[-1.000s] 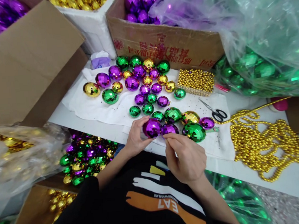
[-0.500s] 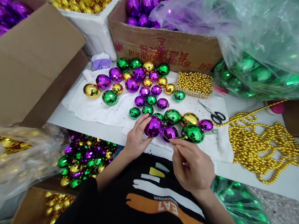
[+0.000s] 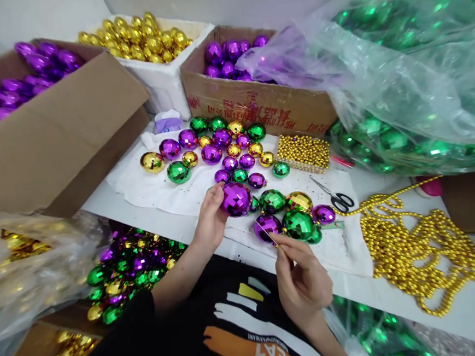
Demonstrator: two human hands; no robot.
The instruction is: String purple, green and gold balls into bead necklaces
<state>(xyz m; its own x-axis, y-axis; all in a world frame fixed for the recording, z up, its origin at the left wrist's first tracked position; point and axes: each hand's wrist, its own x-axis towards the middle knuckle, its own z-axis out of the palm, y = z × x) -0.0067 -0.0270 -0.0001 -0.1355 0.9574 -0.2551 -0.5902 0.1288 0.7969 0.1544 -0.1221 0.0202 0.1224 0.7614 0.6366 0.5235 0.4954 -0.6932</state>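
My left hand (image 3: 210,216) is closed on a large purple faceted ball ornament (image 3: 236,199), held above the white cloth. Lower and to the right, my right hand (image 3: 305,274) pinches a thin, pointed metal tool (image 3: 268,233). The tool's tip is apart from the held ball and in front of another purple ball (image 3: 262,229); whether it touches that one I cannot tell. Beside that ball lie a green ball (image 3: 299,224), a gold ball (image 3: 299,201) and a smaller purple ball (image 3: 323,214). More purple, green and gold balls (image 3: 211,154) are grouped farther back.
Black-handled scissors (image 3: 340,198) and a gold bead string (image 3: 424,251) lie at the right. Behind are a clear box of gold beads (image 3: 303,152), a cardboard box (image 3: 256,108) and a white foam box (image 3: 164,87). A cardboard box (image 3: 65,131) stands left, a plastic bag of green balls (image 3: 416,103) right.
The view has tilted upward, so the table sits lower in it. The purple ball in my left hand and the tool in my right hand have moved apart.
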